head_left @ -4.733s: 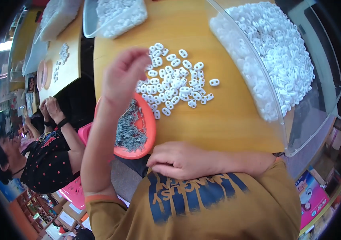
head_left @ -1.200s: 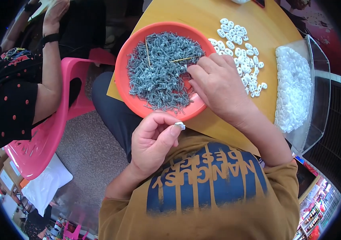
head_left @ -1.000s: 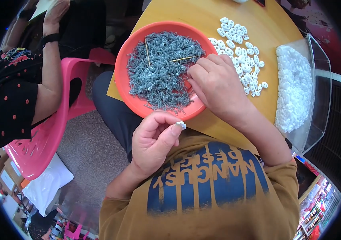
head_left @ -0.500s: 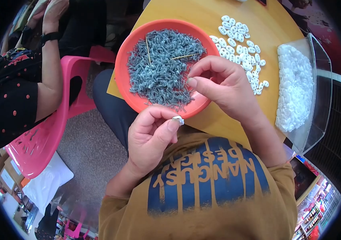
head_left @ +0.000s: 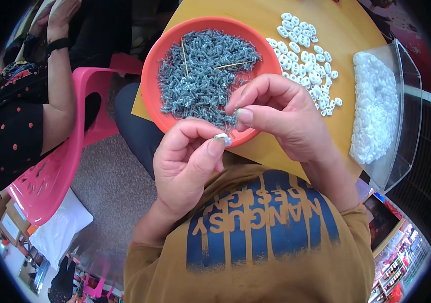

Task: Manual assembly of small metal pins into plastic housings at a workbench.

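My left hand [head_left: 182,164] is closed, pinching a small white plastic piece [head_left: 224,139] between thumb and forefinger just off the near rim of a red-orange bowl [head_left: 149,96]. Small grey metal springs [head_left: 200,76] are heaped in that bowl. Over its near right side, my right hand [head_left: 288,116] is closed too, thumb against forefinger. A tiny grey bit that looks like a spring [head_left: 236,112] shows at those fingertips, mostly hidden. The two hands are a short way apart. White oval pieces with two holes [head_left: 305,68] lie loose on the table beyond my right hand.
Two thin sticks, one upright [head_left: 184,58] and one slanting [head_left: 233,65], rest on the springs. At the right edge of the yellow table [head_left: 351,30], a clear bin [head_left: 408,126] holds many white pieces [head_left: 374,108]. Left of me, another person [head_left: 61,108] sits on a pink chair [head_left: 80,91].
My right hand has come slightly down toward the left, its fingertips nearer the white piece. The left hand has shifted a little up and left; the whole view has moved slightly.
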Motion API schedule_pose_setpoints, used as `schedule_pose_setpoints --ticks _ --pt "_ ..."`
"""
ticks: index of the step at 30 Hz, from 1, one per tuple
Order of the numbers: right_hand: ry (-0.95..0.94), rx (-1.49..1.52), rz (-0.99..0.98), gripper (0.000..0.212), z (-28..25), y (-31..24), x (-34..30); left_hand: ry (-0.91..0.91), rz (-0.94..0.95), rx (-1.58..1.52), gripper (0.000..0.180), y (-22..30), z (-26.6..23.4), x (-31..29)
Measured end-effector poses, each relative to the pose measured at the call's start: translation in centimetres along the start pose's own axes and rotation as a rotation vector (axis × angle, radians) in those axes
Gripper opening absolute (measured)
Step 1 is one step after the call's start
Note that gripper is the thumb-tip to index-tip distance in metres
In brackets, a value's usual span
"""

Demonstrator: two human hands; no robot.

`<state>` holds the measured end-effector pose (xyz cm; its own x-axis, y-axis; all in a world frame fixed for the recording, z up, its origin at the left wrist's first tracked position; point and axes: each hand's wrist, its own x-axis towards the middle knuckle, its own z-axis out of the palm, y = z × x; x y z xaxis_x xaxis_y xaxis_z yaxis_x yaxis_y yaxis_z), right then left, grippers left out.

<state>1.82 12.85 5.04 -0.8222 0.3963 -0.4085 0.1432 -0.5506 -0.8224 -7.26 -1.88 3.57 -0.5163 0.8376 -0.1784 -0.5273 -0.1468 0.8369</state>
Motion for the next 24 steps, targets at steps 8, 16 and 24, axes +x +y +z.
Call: schedule_pose_setpoints --ticks 8,16,24 --pt "0.218 -1.222 -0.828 0.010 -1.0 1.1 1.2 0.021 -0.023 0.014 0.009 -0.5 -0.4 0.0" --pt "0.080 -0.059 -0.097 0.009 0.1 0.1 -0.8 0.014 -0.016 0.019 0.009 -0.3 0.1 0.2" --pt "-0.003 0.184 0.058 0.012 0.8 0.1 -2.3 0.038 -0.006 -0.038 0.009 0.1 1.4 0.3"
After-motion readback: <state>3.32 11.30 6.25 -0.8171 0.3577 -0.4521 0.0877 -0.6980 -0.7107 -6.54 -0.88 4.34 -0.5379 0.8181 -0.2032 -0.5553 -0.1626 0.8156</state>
